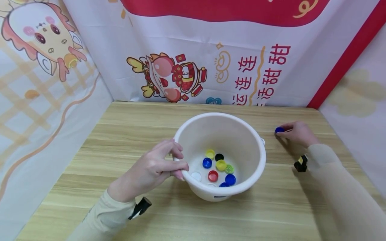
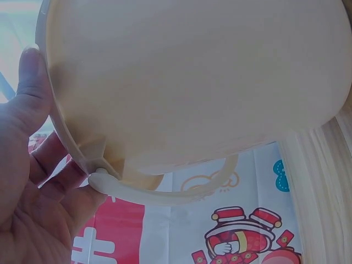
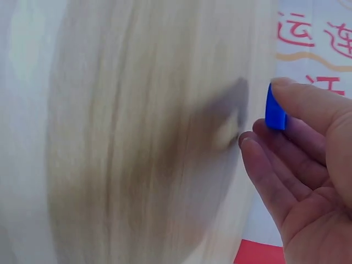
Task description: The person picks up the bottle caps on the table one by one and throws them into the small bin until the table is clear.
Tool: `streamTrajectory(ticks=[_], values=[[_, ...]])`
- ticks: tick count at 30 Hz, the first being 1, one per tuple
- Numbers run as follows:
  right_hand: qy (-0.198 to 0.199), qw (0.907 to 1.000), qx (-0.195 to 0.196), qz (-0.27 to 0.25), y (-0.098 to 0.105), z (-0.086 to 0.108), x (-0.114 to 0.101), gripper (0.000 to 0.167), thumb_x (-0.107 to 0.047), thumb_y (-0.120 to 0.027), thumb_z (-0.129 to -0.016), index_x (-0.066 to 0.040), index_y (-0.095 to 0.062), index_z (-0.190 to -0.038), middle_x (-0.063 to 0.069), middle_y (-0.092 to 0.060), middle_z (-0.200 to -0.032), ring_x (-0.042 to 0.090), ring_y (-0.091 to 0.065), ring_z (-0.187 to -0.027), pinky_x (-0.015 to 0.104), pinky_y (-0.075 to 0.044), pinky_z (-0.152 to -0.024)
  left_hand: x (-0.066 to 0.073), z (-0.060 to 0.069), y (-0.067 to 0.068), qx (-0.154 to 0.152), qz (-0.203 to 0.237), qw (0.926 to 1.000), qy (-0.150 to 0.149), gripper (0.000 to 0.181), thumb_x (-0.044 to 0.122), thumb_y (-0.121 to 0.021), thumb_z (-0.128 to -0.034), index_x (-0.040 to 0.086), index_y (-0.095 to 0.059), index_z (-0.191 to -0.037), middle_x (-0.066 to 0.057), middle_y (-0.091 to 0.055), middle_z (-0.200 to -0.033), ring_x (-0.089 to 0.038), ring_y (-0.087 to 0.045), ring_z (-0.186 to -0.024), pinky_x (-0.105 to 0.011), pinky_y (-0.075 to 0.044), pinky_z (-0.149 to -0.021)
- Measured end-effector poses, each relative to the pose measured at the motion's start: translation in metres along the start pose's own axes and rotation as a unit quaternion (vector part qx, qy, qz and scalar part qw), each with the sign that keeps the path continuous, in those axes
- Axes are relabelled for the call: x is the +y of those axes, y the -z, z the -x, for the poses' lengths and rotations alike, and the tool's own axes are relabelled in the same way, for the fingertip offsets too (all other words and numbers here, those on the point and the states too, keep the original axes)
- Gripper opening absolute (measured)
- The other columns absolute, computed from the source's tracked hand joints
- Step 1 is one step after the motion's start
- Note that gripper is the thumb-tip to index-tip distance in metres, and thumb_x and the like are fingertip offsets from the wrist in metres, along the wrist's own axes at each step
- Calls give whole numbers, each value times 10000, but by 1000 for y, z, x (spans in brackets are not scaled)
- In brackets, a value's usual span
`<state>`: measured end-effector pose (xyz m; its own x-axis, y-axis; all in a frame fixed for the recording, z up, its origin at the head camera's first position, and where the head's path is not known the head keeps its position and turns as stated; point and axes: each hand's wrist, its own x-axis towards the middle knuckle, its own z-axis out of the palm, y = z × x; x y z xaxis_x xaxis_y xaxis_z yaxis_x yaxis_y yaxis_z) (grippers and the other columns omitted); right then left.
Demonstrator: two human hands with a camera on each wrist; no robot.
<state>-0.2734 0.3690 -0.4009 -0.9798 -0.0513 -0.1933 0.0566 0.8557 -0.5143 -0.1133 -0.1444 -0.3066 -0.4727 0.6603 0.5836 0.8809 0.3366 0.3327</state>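
Note:
A white plastic bucket (image 1: 256, 167) stands on the wooden table, tilted slightly toward me. Bottle caps in blue, yellow, black, green, red and white lie on its bottom, among them a red cap (image 1: 213, 176). My left hand (image 1: 158, 164) grips the rim on the left side; in the left wrist view the thumb and fingers clasp the rim beside the handle (image 2: 165, 195). To the right of the bucket, my right hand (image 1: 297, 134) pinches a blue bottle cap (image 1: 279, 130) between thumb and fingers, above the table. The right wrist view shows that blue cap (image 3: 275, 110) edge-on.
The wooden table (image 1: 126, 134) extends around the bucket. A printed cloth (image 1: 181, 40) with cartoon figures and red lettering hangs behind its far edge. More printed cloth (image 1: 54, 100) stands along the left, and a pale cloth (image 1: 359, 110) along the right.

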Motion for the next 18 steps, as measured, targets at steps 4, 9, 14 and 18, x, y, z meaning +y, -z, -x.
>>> streamTrajectory(ticks=[4, 9, 14, 18], values=[[16, 9998, 89, -154, -3, 10, -5, 598, -426, -710, -920, -2, -596, -1326, 241, -623, -1227, 358, -576, -1071, 520, -492, -901, 0, 0, 0, 9, 3, 10000, -35, 289, 377, -667, -867, 152, -801, -990, -20, -610, -1039, -223, -579, -1089, -395, -513, -987], [-167, 9988, 80, -454, -6, 23, -6, 670, -494, -692, -911, -42, -552, -1386, 219, -598, -1274, 366, -551, -1121, 542, -487, -926, 0, -1, 0, 57, -16, 9998, -190, 272, 348, -674, -873, 141, -799, -998, -31, -605, -1041, -243, -592, -1050, -387, -532, -959], [-27, 9983, 203, -540, -7, 36, -8, 705, -521, -667, -918, -44, -522, -1417, 226, -589, -1290, 368, -556, -1129, 540, -504, -910, 0, -1, 0, 66, -14, 9998, -201, 284, 358, -656, -883, 144, -799, -1001, -32, -605, -1041, -235, -590, -1051, -388, -527, -967], [185, 9973, 409, -576, -5, 48, -14, 733, -554, -632, -926, -28, -512, -1423, 244, -591, -1288, 371, -570, -1121, 515, -523, -893, -1, 0, -1, 117, 7, 9996, -241, 291, 366, -648, -886, 143, -798, -998, -45, -608, -1029, -233, -589, -1053, -392, -535, -956]])
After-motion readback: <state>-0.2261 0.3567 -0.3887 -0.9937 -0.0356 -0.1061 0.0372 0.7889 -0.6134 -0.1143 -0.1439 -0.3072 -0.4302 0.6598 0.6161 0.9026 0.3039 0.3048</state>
